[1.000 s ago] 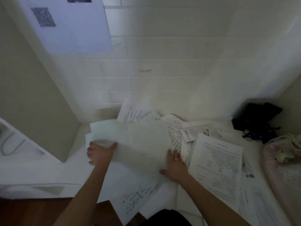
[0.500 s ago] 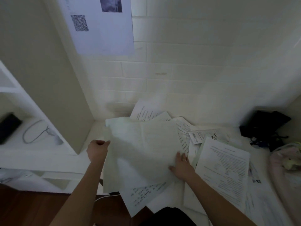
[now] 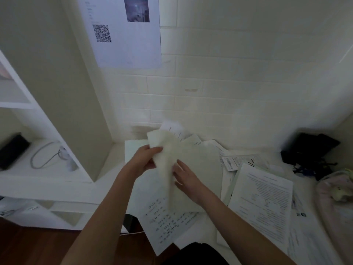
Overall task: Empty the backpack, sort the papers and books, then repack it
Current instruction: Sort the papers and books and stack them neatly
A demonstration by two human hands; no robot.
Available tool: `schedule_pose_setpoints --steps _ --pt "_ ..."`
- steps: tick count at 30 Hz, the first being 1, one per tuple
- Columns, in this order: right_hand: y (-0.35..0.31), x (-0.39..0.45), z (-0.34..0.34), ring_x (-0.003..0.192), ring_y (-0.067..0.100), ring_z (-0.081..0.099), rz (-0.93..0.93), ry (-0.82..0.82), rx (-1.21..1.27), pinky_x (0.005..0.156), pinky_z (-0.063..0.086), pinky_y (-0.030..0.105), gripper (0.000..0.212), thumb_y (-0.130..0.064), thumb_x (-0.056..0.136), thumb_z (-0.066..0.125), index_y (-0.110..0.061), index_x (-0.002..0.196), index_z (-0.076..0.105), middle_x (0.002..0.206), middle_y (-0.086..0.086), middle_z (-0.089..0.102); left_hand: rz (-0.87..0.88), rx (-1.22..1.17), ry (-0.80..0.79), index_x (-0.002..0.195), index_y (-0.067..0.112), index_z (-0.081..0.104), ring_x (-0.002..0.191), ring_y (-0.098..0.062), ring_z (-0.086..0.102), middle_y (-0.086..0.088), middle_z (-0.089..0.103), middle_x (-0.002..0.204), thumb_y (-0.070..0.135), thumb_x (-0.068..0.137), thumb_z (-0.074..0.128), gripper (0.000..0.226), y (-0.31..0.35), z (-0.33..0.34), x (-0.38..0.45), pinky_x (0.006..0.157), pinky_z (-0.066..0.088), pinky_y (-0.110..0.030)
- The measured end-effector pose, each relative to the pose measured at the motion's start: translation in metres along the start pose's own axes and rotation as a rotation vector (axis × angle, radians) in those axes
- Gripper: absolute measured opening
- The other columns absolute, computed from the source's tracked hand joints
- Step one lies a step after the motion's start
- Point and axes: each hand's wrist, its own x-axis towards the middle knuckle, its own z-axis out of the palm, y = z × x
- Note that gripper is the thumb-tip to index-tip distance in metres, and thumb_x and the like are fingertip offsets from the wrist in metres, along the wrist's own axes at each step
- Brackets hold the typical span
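My left hand (image 3: 144,159) pinched the thin, floppy paper (image 3: 168,150) near its top edge; my right hand (image 3: 188,177) lay open against it.

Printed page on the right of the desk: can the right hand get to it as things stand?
Probably yes. The printed page lies on top of the pile, uncovered, just beside the right hand. That hand rests on the folded sheet the left hand pinches, so it must let go first.
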Motion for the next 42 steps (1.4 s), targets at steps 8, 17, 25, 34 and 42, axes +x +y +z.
schedule_pose_setpoints --steps 8,17,25,34,42 --pt "-0.028 0.011 -0.033 0.098 0.035 0.063 -0.053 0.385 -0.104 0.087 0.052 0.049 0.048 0.004 0.077 0.063 -0.005 0.124 0.056 0.108 0.015 0.065 0.002 0.201 -0.282 0.106 0.011 0.064 0.092 -0.024 0.070 -0.009 0.072 0.103 0.037 0.090 0.059 0.031 0.006 0.058 0.002 0.080 0.056 -0.035" --pt "0.014 -0.033 -0.123 0.127 0.039 0.038 0.140 0.830 -0.398 0.094 0.044 0.043 0.099 -0.003 0.078 0.071 -0.016 0.150 0.005 0.146 0.024 0.020 -0.194 0.352 -0.155 0.095 0.006 0.061 0.082 -0.022 0.063 -0.016 0.065 0.103 0.019 0.092 0.057 0.013 -0.067 0.065 0.012 0.070 0.054 -0.028" --pt "0.022 -0.019 -0.096 0.133 0.024 0.040 -0.047 0.523 -0.465 0.100 0.037 0.028 0.063 -0.031 0.089 0.062 -0.015 0.143 0.033 0.145 0.005 0.037 0.090 0.571 -0.246 0.137 0.018 0.044 0.120 -0.023 0.051 -0.005 0.051 0.136 0.014 0.093 0.046 0.044 -0.087 0.109 0.003 0.096 0.047 -0.035" --pt "0.000 0.003 -0.107 0.108 0.029 0.058 -0.064 0.990 -0.056 0.087 0.050 0.036 0.035 -0.009 0.093 0.047 -0.008 0.128 0.053 0.126 0.012 0.059 0.141 0.564 -0.346 0.135 0.024 0.047 0.115 -0.020 0.051 -0.005 0.046 0.137 0.027 0.087 0.062 0.050 -0.066 0.108 0.005 0.097 0.045 -0.032" --pt "0.034 -0.048 -0.190 0.126 0.035 0.044 0.118 1.152 -0.016 0.106 0.038 0.041 0.067 -0.016 0.086 0.064 -0.002 0.141 0.028 0.142 0.020 0.041 0.130 1.186 0.289 0.148 0.012 0.010 0.139 -0.034 0.018 -0.016 0.018 0.151 0.048 0.075 0.071 0.102 -0.062 0.046 0.046 0.110 0.024 -0.049"
